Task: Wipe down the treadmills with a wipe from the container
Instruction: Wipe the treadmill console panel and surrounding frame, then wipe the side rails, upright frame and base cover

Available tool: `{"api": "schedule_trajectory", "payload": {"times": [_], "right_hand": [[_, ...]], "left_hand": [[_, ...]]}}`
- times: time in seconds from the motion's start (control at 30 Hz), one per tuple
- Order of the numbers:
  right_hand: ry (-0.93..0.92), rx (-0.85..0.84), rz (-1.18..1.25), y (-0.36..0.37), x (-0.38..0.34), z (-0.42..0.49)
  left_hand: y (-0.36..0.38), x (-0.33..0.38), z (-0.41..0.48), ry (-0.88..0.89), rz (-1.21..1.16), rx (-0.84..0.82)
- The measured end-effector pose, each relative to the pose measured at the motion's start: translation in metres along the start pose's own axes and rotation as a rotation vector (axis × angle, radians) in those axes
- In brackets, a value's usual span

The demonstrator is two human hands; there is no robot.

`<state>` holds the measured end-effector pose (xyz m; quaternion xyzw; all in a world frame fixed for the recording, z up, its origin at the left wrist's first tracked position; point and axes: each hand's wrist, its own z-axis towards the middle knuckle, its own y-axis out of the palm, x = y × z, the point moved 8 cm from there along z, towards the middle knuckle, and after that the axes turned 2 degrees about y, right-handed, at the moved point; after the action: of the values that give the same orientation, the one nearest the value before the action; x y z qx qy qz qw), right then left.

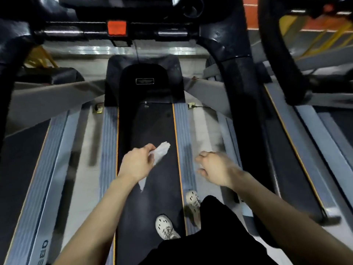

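I stand on a treadmill whose black belt (145, 127) runs up the middle of the head view, edged with orange lines and grey ribbed side rails (108, 142). My left hand (136, 162) hovers above the belt, pinching a white wipe (161, 150) that sticks out to the upper right of my fingers. My right hand (214, 168) hangs over the right side rail with its fingers loosely curled and nothing in it. The console (116, 20), with an orange-red stop button (116, 28), spans the top. No container is in view.
A thick black handrail upright (240, 77) rises on the right, and a second one (11, 54) on the left. Neighbouring treadmills (309, 131) lie on both sides. My feet in white shoes (165, 226) stand on the belt's near end and right rail.
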<state>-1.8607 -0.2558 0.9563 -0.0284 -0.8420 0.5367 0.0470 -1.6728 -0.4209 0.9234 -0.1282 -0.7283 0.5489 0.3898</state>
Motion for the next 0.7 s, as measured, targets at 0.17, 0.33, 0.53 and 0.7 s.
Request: {"api": "schedule_trajectory", "payload": {"times": [0.17, 0.33, 0.53, 0.7], "right_hand": [[0.037, 0.104, -0.041, 0.018, 0.043, -0.049], [0.004, 0.151, -0.009, 0.033, 0.070, -0.072], [-0.125, 0.280, -0.105, 0.047, 0.074, -0.083], [-0.216, 0.289, -0.187, 0.046, 0.062, -0.091]], "left_hand": [[0.017, 0.028, 0.007, 0.045, 0.102, -0.028], [0.031, 0.047, 0.003, 0.049, 0.099, -0.022], [0.063, 0.068, -0.005, 0.032, 0.143, 0.061], [0.119, 0.077, -0.020, -0.027, 0.169, 0.169]]}}
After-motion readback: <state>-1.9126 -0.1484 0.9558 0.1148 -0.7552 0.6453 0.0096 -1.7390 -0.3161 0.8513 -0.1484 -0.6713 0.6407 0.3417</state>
